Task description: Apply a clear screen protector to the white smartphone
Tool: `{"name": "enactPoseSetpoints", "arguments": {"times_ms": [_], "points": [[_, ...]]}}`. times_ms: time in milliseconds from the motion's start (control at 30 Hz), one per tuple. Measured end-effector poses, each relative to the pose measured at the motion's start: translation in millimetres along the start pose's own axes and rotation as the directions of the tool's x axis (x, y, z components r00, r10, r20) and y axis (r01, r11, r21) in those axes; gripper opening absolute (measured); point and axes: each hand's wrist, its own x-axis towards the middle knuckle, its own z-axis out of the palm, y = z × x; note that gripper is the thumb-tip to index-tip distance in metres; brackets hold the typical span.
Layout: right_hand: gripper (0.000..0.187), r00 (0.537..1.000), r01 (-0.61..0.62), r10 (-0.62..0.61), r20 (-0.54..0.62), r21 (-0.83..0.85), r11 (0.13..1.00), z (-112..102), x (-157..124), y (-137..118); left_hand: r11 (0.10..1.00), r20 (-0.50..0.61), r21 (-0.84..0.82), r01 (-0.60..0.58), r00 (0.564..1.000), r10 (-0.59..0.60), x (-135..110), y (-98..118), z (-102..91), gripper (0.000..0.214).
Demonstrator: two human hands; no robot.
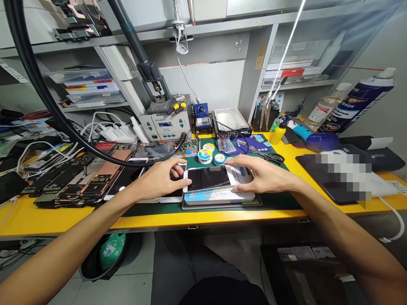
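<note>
Head view: white-framed phone (205, 178) between the hands, above green mat (281, 199). Left hand (162, 180) holds its left end, thumb at the edge. Right hand (262, 174): thumb and fingers wide about the right end; whether gripping, cannot tell. Scissors (274, 157) lie beyond.

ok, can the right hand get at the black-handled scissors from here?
Probably yes: the black-handled scissors lie just beyond the right hand, handles uncovered, though it would first have to leave the smartphone.
</note>
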Motion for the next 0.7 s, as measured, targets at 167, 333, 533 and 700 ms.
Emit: {"name": "enactPoseSetpoints", "arguments": {"times_ms": [167,333,533,700], "points": [[0.069,1.0,0.009,-0.01,-0.021,-0.004,1.0,4,2,-3,0.988,0.045,-0.14,0.061,0.997,-0.055,14,3,4.3,0.071],[0.065,0.999,0.003,-0.005,-0.053,-0.022,1.0,7,3,-4,0.909,0.069,-0.386,0.16,0.987,-0.145,24,5,1.3,0.066],[0.068,0.997,-0.009,0.008,-0.075,-0.017,1.0,10,4,-3,0.755,0.074,-0.616,0.226,0.97,-0.23,29,13,-4.3,0.039],[0.067,0.995,0.002,-0.005,-0.096,-0.031,1.0,11,6,-3,0.644,0.107,-0.717,0.267,0.955,-0.276,33,15,-3.2,0.036]]}}
